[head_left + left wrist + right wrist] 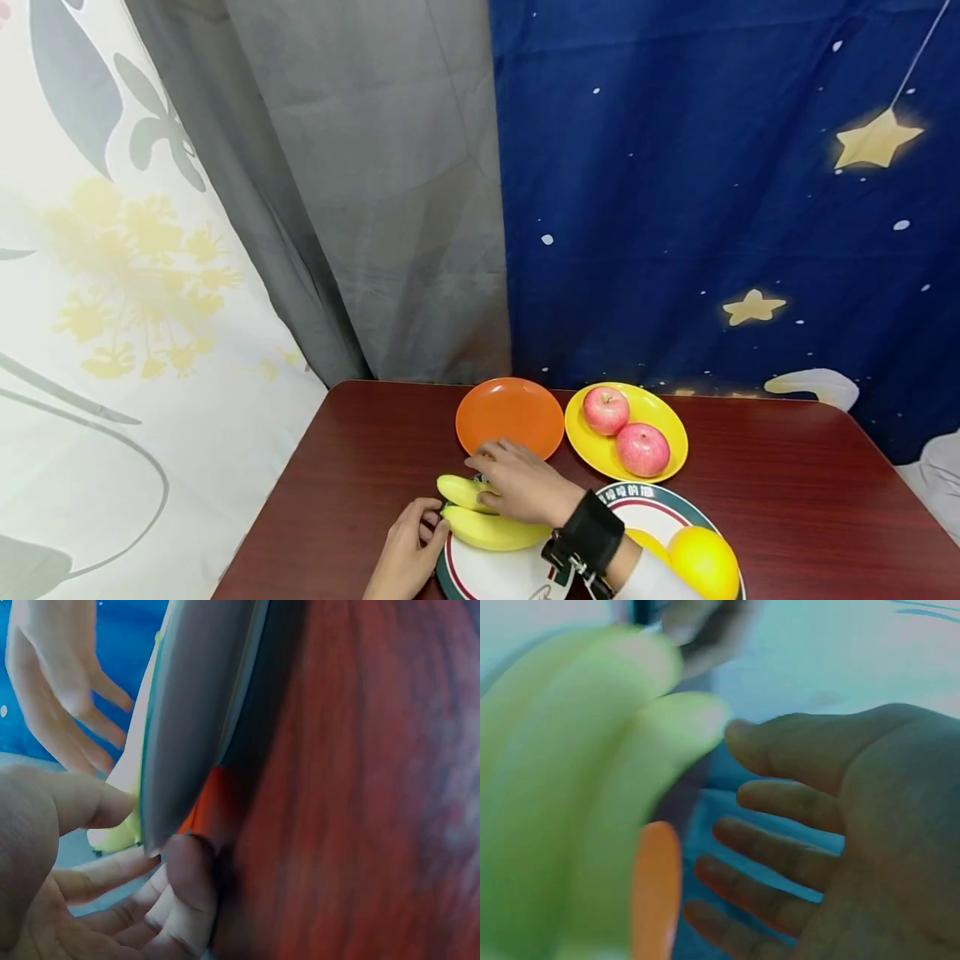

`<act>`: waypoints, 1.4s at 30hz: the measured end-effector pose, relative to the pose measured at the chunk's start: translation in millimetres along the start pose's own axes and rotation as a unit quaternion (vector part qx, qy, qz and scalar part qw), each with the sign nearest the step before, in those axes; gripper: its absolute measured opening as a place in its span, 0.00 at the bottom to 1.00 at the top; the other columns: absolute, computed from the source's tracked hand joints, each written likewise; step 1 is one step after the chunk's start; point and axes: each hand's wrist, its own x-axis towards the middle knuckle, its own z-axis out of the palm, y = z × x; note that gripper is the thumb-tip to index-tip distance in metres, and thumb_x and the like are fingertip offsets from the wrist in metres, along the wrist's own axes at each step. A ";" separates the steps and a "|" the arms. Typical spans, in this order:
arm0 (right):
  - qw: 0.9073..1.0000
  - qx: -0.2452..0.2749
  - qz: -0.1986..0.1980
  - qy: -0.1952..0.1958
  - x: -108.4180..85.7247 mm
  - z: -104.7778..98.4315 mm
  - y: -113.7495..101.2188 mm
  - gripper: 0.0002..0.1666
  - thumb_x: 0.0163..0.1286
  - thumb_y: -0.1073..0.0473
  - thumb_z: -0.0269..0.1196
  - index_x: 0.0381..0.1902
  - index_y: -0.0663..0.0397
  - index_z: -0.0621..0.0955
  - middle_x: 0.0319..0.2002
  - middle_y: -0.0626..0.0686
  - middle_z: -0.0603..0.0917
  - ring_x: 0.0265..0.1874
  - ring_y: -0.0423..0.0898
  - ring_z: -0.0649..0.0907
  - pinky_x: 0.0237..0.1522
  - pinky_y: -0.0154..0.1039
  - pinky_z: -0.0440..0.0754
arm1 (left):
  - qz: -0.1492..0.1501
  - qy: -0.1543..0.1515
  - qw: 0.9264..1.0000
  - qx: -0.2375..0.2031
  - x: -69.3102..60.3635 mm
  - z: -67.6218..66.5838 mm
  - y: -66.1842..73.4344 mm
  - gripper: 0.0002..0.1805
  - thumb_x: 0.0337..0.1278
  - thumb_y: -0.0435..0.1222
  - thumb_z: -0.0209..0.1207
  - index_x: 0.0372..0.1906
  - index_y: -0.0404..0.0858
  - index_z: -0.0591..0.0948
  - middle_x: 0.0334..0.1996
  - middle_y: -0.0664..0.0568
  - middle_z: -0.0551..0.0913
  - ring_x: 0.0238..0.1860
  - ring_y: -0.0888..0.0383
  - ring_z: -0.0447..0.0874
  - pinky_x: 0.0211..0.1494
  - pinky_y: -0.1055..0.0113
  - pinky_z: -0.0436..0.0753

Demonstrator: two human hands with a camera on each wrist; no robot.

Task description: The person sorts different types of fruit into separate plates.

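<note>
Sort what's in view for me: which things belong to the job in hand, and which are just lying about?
Seem part of the job:
- bananas
- green-rimmed plate under the bananas
- left hand at that plate's edge
- right hand by the bananas

Apparently just lying about:
- orange plate
- yellow plate
- two apples
- second green-rimmed plate
- yellow-orange fruit on it

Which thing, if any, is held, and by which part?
The right hand holds nothing; it is open beside the bananas. The left hand is at the rim of the banana plate; whether it grips it cannot be told.
</note>
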 end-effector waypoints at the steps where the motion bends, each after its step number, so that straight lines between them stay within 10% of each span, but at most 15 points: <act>1: 1.000 -0.008 0.008 -0.014 3.0 4.7 1.5 0.26 0.62 0.46 0.59 0.57 0.44 0.73 0.51 0.46 0.73 0.50 0.44 0.72 0.52 0.43 0.71 | -0.006 -0.008 1.000 -0.009 0.5 0.7 -0.3 0.18 0.59 0.49 0.54 0.48 0.43 0.73 0.32 0.57 0.74 0.24 0.67 0.73 0.27 0.73 0.74; 8: 0.999 -0.012 0.021 -0.043 9.6 26.5 15.1 0.28 0.61 0.38 0.56 0.54 0.45 0.76 0.48 0.45 0.72 0.46 0.44 0.70 0.50 0.41 0.70 | -0.052 -0.062 0.992 -0.093 -2.1 3.1 -2.5 0.22 0.59 0.50 0.53 0.52 0.42 0.70 0.27 0.52 0.76 0.11 0.56 0.74 0.14 0.64 0.75; 20: 0.999 0.030 -0.037 -0.011 11.9 42.9 12.3 0.22 0.63 0.45 0.58 0.54 0.43 0.73 0.38 0.41 0.64 0.34 0.37 0.67 0.33 0.29 0.67 | -0.046 -0.059 0.996 -0.056 -2.5 3.5 -10.1 0.20 0.57 0.44 0.56 0.53 0.44 0.70 0.27 0.57 0.76 0.14 0.66 0.65 0.19 0.73 0.68; 42: 0.998 0.047 -0.019 -0.046 13.9 33.8 17.1 0.24 0.64 0.42 0.55 0.56 0.41 0.71 0.46 0.42 0.73 0.42 0.38 0.72 0.44 0.34 0.74 | -0.062 -0.060 0.994 -0.072 -0.9 2.0 -5.6 0.20 0.55 0.40 0.58 0.53 0.42 0.70 0.28 0.55 0.76 0.13 0.65 0.63 0.16 0.72 0.66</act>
